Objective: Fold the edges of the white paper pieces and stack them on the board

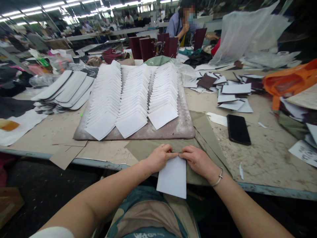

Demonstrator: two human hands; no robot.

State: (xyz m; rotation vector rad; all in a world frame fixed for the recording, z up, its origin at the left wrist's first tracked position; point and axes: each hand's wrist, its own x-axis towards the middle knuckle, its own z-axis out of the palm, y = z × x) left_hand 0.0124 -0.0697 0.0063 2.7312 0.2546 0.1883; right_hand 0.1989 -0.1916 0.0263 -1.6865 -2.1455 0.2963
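Observation:
A white rectangular piece (172, 180), paper-like on its upper face, hangs partly over the table's front edge. My left hand (160, 158) and my right hand (196, 160) meet at its far edge, fingers bent and thumbs and fingertips pressed against it. Under my hands lies olive-green cloth (206, 140). Beyond it, a padded brown board (184, 130) bears three rows of overlapping white pieces (132, 124), fanned like shingles.
At left, long white-faced strips (71, 87) are stacked. A black phone (238, 129) lies to the right, below scattered white and dark-brown pieces (236, 88). An orange bag (288, 81) sits at far right. Behind maroon upright panels (170, 47), a masked co-worker (174, 24) is present.

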